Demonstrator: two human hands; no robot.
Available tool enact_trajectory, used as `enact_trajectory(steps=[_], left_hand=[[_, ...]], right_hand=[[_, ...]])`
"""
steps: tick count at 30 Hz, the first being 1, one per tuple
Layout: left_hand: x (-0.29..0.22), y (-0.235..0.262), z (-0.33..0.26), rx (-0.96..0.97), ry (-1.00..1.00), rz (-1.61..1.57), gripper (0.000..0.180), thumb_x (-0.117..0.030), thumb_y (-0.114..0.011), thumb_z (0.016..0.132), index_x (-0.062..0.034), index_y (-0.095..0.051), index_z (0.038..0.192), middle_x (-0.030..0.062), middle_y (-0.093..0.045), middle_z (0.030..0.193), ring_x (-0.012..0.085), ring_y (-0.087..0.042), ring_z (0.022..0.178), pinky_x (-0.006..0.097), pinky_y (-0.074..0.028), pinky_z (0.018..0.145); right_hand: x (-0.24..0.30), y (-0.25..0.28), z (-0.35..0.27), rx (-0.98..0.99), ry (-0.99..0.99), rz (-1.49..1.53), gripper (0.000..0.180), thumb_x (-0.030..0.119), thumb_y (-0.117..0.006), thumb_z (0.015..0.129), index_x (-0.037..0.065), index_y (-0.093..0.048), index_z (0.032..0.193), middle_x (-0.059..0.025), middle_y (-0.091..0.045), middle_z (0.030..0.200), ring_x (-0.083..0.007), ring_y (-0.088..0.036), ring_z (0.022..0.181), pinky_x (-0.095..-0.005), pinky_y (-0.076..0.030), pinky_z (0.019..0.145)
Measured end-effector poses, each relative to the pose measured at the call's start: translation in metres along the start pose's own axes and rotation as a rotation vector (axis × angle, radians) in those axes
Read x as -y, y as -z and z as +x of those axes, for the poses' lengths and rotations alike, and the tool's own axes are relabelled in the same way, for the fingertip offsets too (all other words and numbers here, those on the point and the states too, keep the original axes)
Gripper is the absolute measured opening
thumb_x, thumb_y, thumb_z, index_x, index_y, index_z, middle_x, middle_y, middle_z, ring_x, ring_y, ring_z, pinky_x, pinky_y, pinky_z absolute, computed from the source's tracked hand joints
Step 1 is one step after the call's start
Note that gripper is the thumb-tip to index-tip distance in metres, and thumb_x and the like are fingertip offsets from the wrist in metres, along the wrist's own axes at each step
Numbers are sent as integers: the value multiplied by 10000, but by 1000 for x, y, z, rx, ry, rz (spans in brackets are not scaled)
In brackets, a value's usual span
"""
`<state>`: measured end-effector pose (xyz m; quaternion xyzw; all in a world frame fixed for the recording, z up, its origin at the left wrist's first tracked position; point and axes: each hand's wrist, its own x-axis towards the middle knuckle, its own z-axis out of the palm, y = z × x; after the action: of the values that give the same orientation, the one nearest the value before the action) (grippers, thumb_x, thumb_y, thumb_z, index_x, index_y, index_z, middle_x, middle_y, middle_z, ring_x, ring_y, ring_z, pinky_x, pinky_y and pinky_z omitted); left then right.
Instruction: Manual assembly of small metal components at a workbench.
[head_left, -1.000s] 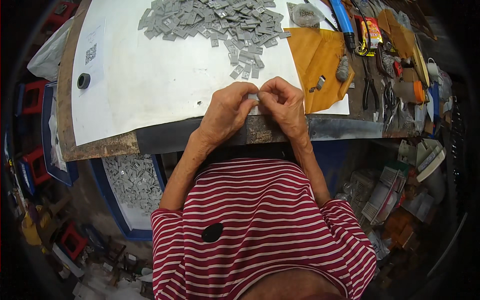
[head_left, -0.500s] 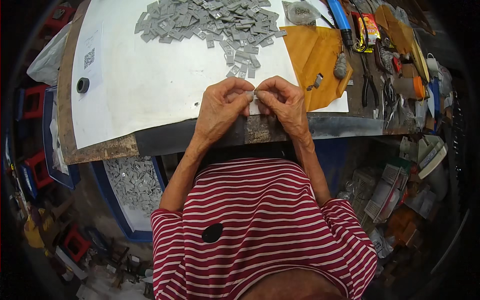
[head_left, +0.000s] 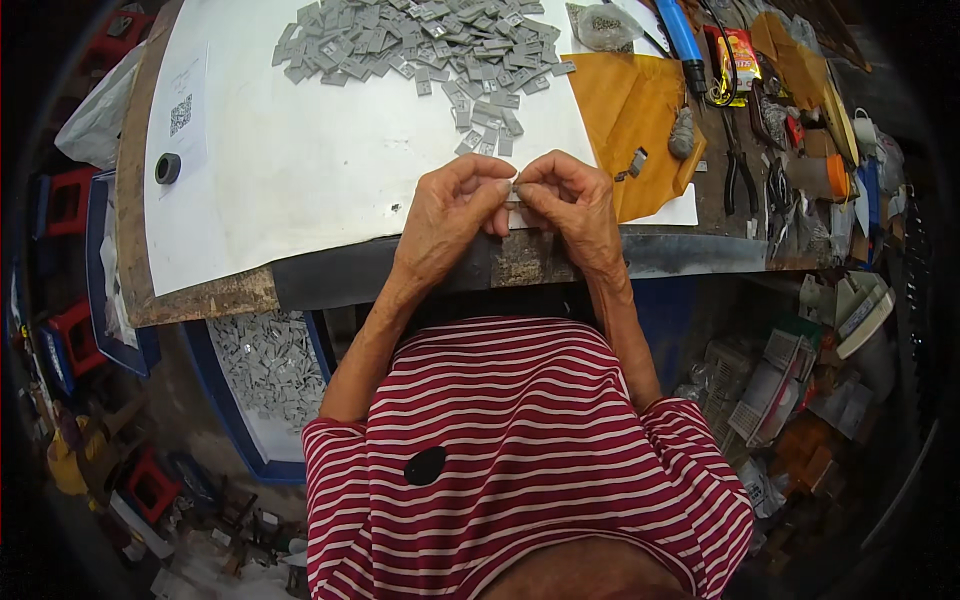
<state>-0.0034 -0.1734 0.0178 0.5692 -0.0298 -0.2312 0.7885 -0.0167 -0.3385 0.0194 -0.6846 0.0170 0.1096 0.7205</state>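
Note:
My left hand (head_left: 455, 213) and my right hand (head_left: 577, 205) meet above the front edge of the workbench, thumbs and forefingers pinched together. Between their fingertips is a small grey piece (head_left: 514, 192), mostly covered by the fingers. Just beyond my hands, a few loose flat grey pieces (head_left: 490, 128) trail down from a large pile of grey pieces (head_left: 420, 40) on the white sheet (head_left: 290, 170). To the right of my right hand, a small grey and dark part (head_left: 638, 160) lies on a brown-orange sheet (head_left: 625, 105).
A black ring (head_left: 168, 168) rests on the sheet at left. Black-handled pliers (head_left: 740, 180), a blue tool (head_left: 680, 40) and a clear bag (head_left: 606, 27) are on the right. Below the bench's left edge, a blue tray (head_left: 235, 420) contains many grey pieces.
Both hands have shifted very slightly to the right, still pinched together at the fingertips. The pile and the other things on the bench look the same.

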Motion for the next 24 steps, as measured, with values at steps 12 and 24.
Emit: enact_trajectory(steps=[12, 24], left_hand=[[3, -6, 1, -64, -27, -24, 221, -37, -543, 813, 63, -538, 1010, 27, -569, 686, 55, -503, 541, 178, -414, 505], [2, -12, 1, -128, -69, 30, 208, 1, -543, 794, 56, -542, 995, 17, -565, 690, 47, -505, 551, 168, -420, 507]], right_hand=[[4, -6, -4, -50, 34, -4, 82, 43, -573, 818, -22, -592, 865, 13, -536, 608, -25, -466, 507, -159, -347, 438], [0, -7, -4, -88, -35, 105, 106, 56, -553, 822, -29, -595, 869, 1, -528, 580, -35, -466, 493, -164, -330, 428]])
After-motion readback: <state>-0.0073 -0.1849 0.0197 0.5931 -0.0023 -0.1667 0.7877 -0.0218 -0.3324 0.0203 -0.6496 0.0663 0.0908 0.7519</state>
